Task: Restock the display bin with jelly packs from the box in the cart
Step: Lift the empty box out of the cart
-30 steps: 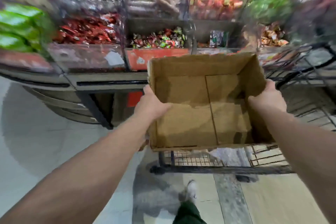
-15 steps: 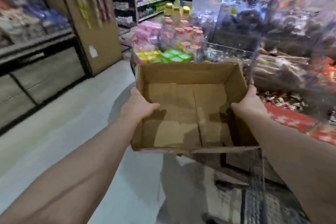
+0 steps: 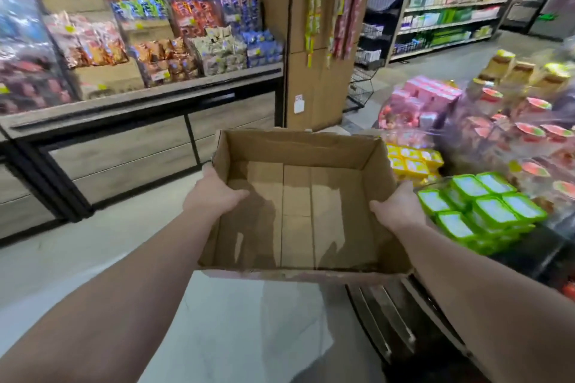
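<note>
I hold an open brown cardboard box (image 3: 298, 211) out in front of me at waist height; nothing lies inside it. My left hand (image 3: 214, 196) grips its left wall and my right hand (image 3: 396, 208) grips its right wall, thumbs inside. To the right, a display stand carries green-lidded jelly packs (image 3: 479, 211), yellow packs (image 3: 410, 160) and pink packs (image 3: 426, 96). The cart is out of view.
A long wood-fronted shelf (image 3: 140, 134) with snack bags runs along the left. A brown pillar (image 3: 317, 40) with hanging sweets stands ahead, a wire basket (image 3: 361, 87) beside it. Aisle shelving (image 3: 448, 9) sits at the back right. Pale floor (image 3: 93, 242) lies between shelf and stand.
I have turned left with the box, away from the candy bins and the cart. The aisle, pillar and snack shelf have come into view; both hands keep their grip.
</note>
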A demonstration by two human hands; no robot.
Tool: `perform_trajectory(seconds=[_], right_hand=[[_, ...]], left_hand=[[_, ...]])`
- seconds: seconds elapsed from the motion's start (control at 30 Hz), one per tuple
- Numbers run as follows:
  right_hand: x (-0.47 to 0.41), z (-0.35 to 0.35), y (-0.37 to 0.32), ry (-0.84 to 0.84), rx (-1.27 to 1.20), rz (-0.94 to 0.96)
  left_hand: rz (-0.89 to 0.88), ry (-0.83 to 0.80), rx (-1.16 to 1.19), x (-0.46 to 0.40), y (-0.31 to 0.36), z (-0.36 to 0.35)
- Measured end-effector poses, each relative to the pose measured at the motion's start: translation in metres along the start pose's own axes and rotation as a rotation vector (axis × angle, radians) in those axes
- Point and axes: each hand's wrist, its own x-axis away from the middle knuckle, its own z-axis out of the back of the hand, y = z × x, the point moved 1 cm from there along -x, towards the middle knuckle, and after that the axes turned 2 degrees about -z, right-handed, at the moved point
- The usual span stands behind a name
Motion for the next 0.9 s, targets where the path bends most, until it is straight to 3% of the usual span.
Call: perform_trajectory(seconds=[0.23, 0.37, 0.6, 0.9], right_hand=[[-0.127, -0.054, -0.113, -0.124, 0.035, 0.163], [-0.209, -0.098, -0.168, -0.175, 0.018, 0.156], [-0.355, -0.157, -0.268, -0.18, -0.021, 0.062], [-0.555, -0.157, -0.307, -0.028, -0.036, -0.142]], left_hand=[[0.078, 0.117, 0.018, -0.133, 0.022, 0.021], [0.083, 0.127, 0.02, -0.233, 0.03, 0.015], [0.014, -0.003, 0.042, -0.434, 0.07, 0.006], [-0.183, -0.208, -0.076, -0.676, 0.227, -0.059]])
